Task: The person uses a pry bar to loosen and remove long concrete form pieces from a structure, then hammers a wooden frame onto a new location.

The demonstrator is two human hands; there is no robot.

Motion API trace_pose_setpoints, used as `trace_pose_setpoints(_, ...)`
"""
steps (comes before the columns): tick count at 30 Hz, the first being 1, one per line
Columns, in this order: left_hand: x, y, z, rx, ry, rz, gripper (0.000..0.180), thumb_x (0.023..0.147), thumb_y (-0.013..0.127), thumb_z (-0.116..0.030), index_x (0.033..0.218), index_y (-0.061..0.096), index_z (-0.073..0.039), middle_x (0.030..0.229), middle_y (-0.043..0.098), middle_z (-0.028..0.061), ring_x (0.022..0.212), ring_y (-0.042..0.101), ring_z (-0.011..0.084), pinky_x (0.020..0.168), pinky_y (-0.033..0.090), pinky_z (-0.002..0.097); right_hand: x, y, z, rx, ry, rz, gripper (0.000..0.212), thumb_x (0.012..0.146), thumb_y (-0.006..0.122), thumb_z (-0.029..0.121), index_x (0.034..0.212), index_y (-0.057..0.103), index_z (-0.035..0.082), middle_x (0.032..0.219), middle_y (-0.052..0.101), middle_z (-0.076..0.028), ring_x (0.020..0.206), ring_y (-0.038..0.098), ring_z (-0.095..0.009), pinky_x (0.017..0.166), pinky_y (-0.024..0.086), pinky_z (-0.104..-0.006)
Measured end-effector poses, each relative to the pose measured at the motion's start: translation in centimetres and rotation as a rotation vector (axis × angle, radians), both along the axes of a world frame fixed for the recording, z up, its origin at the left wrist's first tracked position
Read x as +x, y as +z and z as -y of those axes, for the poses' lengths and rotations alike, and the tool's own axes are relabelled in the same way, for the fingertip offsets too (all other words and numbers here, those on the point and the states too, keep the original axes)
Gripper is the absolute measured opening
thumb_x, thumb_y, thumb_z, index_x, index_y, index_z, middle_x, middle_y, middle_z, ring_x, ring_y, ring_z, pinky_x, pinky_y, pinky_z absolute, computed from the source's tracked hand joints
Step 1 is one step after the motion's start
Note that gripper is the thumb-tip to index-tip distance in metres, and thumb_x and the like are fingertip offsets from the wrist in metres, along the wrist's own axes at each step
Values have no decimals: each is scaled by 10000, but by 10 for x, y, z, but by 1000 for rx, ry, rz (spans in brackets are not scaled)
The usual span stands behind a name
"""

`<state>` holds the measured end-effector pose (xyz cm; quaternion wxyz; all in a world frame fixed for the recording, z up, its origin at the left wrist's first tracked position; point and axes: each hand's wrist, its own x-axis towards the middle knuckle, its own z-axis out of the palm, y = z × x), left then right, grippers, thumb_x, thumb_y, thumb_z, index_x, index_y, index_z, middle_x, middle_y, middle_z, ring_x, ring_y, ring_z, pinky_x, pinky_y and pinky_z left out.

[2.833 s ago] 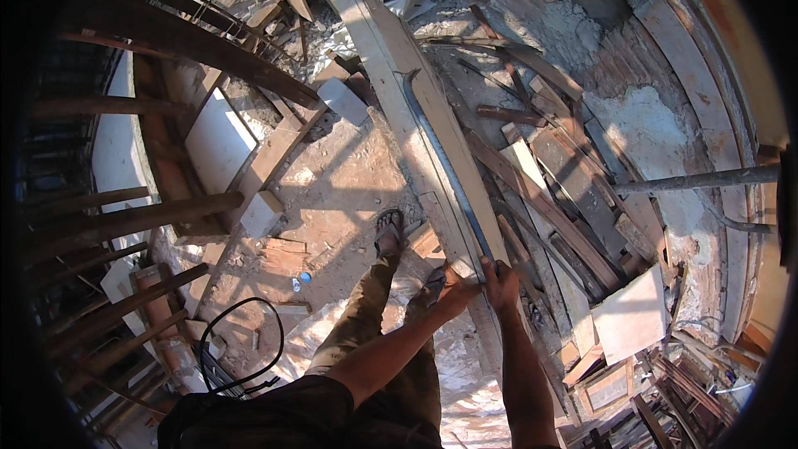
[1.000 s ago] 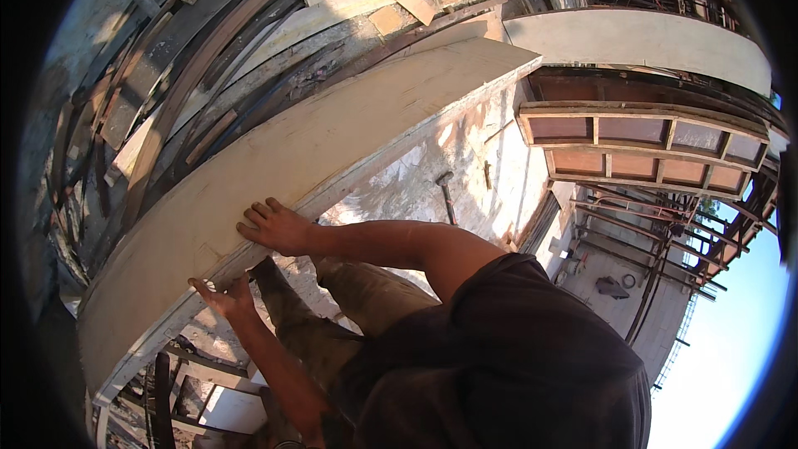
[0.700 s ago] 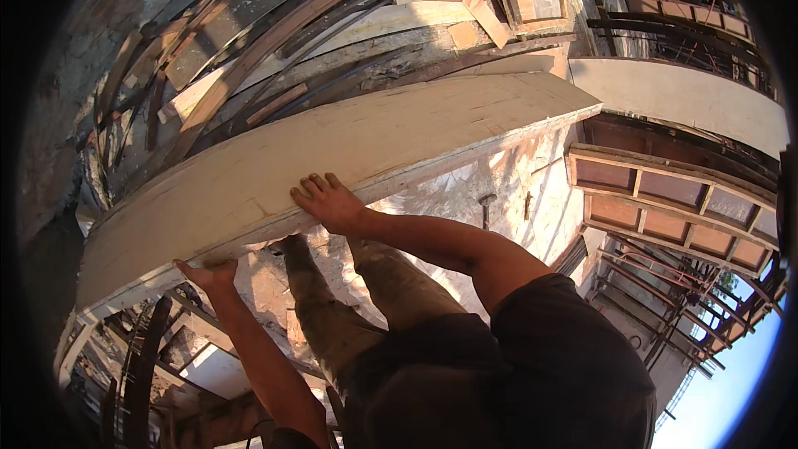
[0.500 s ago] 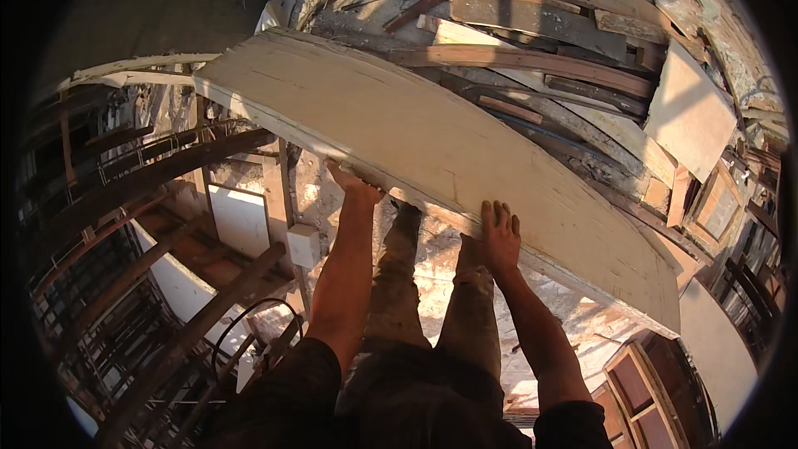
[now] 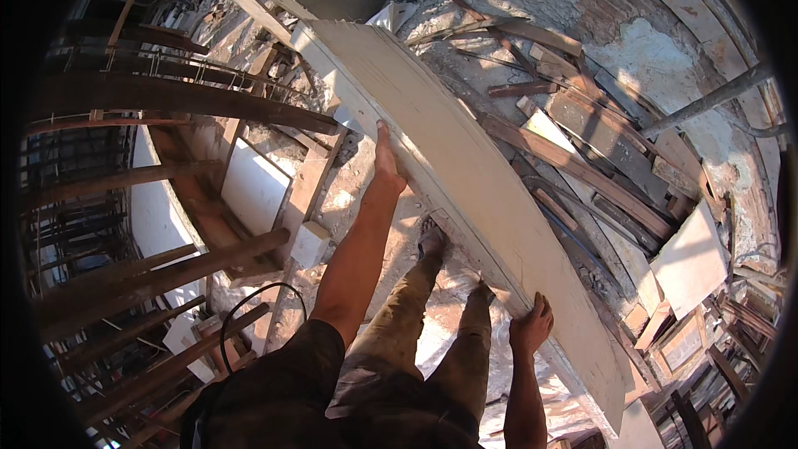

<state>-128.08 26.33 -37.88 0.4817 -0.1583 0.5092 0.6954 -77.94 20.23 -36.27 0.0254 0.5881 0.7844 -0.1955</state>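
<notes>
A long, pale cream board (image 5: pixel 478 183) slants from the upper middle down to the lower right. Its near edge looks thick and layered. My left hand (image 5: pixel 388 165) grips this edge towards the far end, thumb up against the side and the other fingers hidden behind or beneath it. Farther down the same edge, my right hand (image 5: pixel 532 328) is closed on the board, its fingers curled over the top face. My legs and feet show below the board, on a floor strewn with debris.
Scrap timber (image 5: pixel 582 175) lies heaped beyond the board, with a pale square panel (image 5: pixel 692 262) on it. At left are dark wooden beams (image 5: pixel 199 98), a white box (image 5: pixel 310 244) and a black cable (image 5: pixel 249 303). A grey pole (image 5: pixel 706 100) slants at upper right.
The board has turned clockwise in view and now slants more steeply. Both hands still hold its edge; my left hand is higher in view, my right hand lower and farther right.
</notes>
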Motion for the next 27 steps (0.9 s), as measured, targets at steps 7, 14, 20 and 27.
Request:
trace_pose_setpoints(7, 70, 158, -26, -207, -98, -13, 1187, 881, 686, -675, 1602, 75, 44, 1619, 244, 313, 1479, 352, 371, 1155, 361, 553, 63, 115, -44, -34, -104, 206, 877, 546, 776, 70, 1366, 467, 34, 1288, 560, -228, 1244, 514, -472, 1097, 393, -546)
trace_pose_setpoints(14, 130, 272, 16, -133, -163, -203, 897, 871, 787, -504, 1427, 380, 71, 1273, 614, 231, 1187, 622, 338, 1014, 483, 433, 184, 167, -81, -193, 198, 544, 1164, 634, 914, 405, 1574, 329, 47, 1526, 463, -270, 1416, 428, -455, 1121, 422, -531)
trace_pose_setpoints(20, 154, 341, 48, -134, -157, -317, 908, 851, 805, -461, 1429, 360, 80, 1285, 589, 261, 1212, 613, 361, 1037, 478, 436, 66, 273, -97, -365, 423, 100, 1168, 753, 865, 428, 1634, 174, 97, 1643, 297, -220, 1507, 306, -411, 1202, 364, -495)
trace_pose_setpoints(27, 163, 413, 79, -231, -234, -235, 874, 850, 787, -522, 1295, 389, 116, 1299, 528, 311, 1237, 588, 416, 1027, 487, 468, -121, 370, -37, -26, 494, -152, 1245, 546, 950, 259, 1575, 284, 39, 1335, 532, -303, 1221, 513, -514, 1080, 406, -557)
